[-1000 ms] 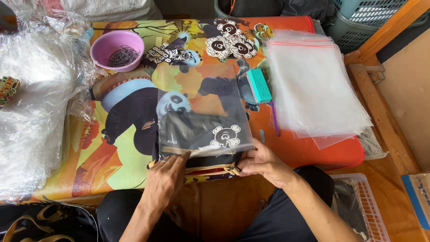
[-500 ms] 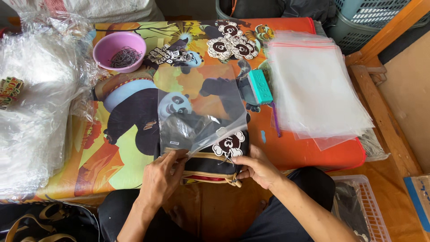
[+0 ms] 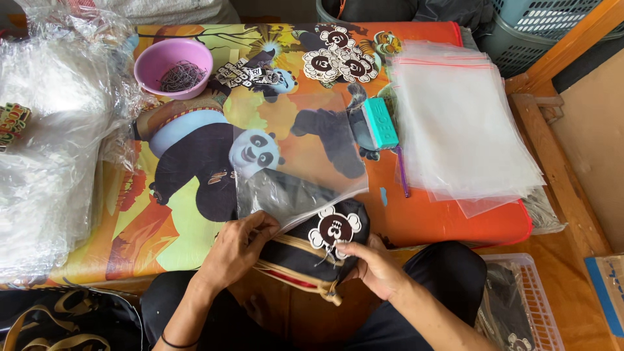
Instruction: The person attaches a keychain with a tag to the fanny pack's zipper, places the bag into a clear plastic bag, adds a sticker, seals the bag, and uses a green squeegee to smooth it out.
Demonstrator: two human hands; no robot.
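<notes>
My left hand [image 3: 239,248] pinches the near edge of a clear plastic bag [image 3: 296,156] that lies over the colourful table mat [image 3: 195,227]. Under my right hand [image 3: 374,266] is a folded black cloth item [image 3: 305,253] with tan and red trim. It carries a white skull-shaped tag [image 3: 333,229] on top. The black item's far end sits partly inside the bag's mouth, at the table's near edge above my lap.
A stack of clear zip bags [image 3: 458,123] lies at right, with a teal box [image 3: 379,122] and a purple pen [image 3: 402,173] beside it. A pink bowl [image 3: 173,66] of dark hooks and several skull tags [image 3: 338,62] sit at the back. Bagged goods [image 3: 45,143] pile up at left.
The black item has slid back out of the clear bag toward me; its tag now shows outside the bag's mouth. Both hands have shifted slightly nearer my lap.
</notes>
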